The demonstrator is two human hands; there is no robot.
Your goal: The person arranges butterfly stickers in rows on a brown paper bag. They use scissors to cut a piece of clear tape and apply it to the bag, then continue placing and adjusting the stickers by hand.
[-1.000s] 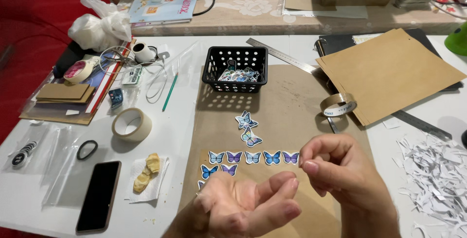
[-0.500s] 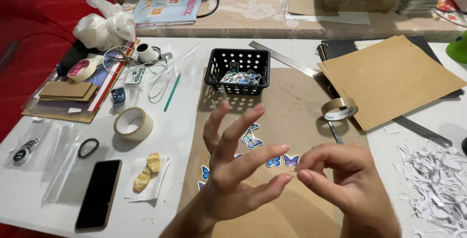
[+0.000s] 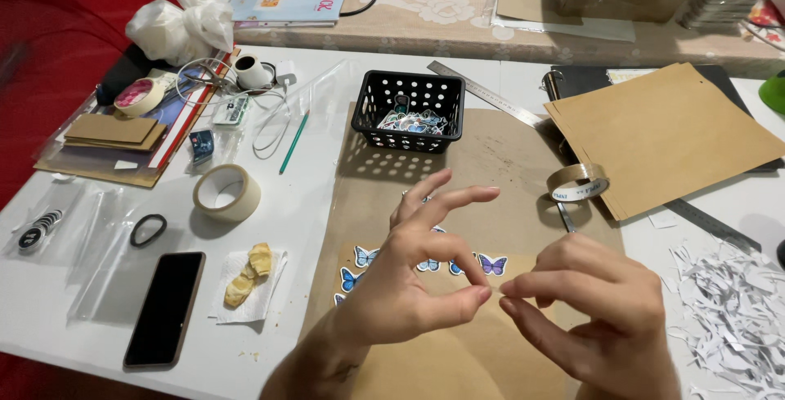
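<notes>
Since half a second ago the left hand (image 3: 409, 285) has turned so its thumb and forefinger now meet in a pinch, the other fingers fanned upward, while the right hand (image 3: 597, 310) has drawn in until its pinched fingertips sit just beside the left thumb tip. Whether anything lies between those tips I cannot tell; it is too small to see.

Both hands hover over the brown paper sheet (image 3: 491, 155), whose near edge runs off the bottom of the view. Butterfly cut-outs (image 3: 491, 264) lie in a row on it, partly hidden behind the left hand. Left of the sheet's edge sit a black phone (image 3: 163, 308), a crumpled yellowish scrap on tissue (image 3: 249, 273), a hair tie (image 3: 148, 229) and a tape roll (image 3: 226, 192), with bare white table between them. Right of the hands, white paper shreds (image 3: 728, 302) crowd the table edge.

Farther out, a thin tape ring (image 3: 577, 182) lies against stacked brown cards (image 3: 662, 134). A black basket (image 3: 372, 114) of cut-outs stands at the sheet's far end, a steel ruler (image 3: 482, 93) angled just beside it.
</notes>
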